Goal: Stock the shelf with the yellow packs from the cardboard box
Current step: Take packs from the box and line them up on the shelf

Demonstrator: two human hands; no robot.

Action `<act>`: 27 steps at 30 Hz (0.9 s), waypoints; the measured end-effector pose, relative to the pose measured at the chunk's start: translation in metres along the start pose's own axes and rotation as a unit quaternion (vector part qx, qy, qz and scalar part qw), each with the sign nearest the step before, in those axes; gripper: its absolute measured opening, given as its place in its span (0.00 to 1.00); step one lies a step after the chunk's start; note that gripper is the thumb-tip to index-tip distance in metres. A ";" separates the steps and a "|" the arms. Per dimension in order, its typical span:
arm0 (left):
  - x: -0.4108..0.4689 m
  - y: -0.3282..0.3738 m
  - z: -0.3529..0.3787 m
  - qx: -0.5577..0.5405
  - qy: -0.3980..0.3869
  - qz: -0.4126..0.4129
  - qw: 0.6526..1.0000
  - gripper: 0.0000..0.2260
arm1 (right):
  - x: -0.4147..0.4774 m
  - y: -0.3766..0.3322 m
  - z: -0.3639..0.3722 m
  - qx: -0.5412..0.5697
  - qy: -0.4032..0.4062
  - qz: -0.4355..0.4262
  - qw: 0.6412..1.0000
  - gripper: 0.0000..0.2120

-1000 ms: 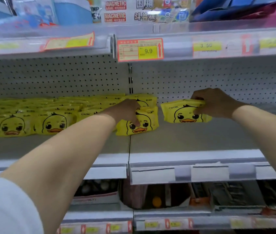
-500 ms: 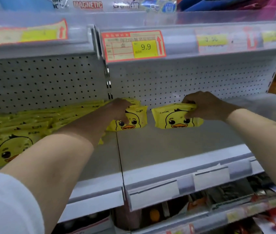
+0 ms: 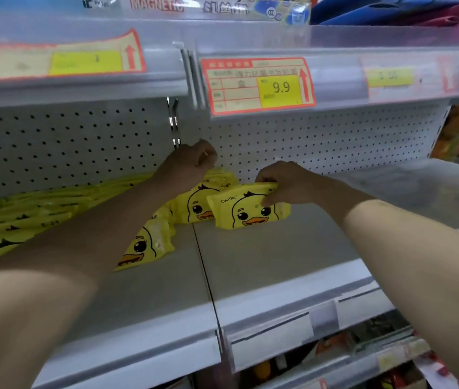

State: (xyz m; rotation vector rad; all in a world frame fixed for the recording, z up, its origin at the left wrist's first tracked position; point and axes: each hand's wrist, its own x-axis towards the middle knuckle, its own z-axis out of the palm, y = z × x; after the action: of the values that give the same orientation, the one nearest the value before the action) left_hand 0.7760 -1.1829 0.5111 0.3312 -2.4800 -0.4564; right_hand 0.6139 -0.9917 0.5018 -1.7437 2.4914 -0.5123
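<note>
While the right hand (image 3: 287, 183) pinches it, the rectangular yellow pack (image 3: 246, 213) shines.

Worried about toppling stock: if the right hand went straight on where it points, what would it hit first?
Probably the neighbouring pack left of the right hand and its held pack; depth is unclear, they may already touch.

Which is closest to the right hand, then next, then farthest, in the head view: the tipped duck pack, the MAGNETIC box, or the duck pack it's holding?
1. The held duck pack, pinched in the right hand.
2. The tipped duck pack, lower left, nearer the shelf front.
3. The MAGNETIC box, up on the shelf above, to the left.
</note>
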 end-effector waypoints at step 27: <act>-0.013 -0.089 -0.011 0.023 0.016 -0.140 0.990 0.04 | 0.075 -0.022 0.023 0.060 0.120 0.009 0.991 0.08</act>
State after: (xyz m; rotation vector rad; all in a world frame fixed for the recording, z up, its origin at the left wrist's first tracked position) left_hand 0.8047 -1.2628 0.4780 0.7063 -2.4252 -0.5035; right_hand 0.6123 -1.0735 0.4976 -1.7044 2.5641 -0.8990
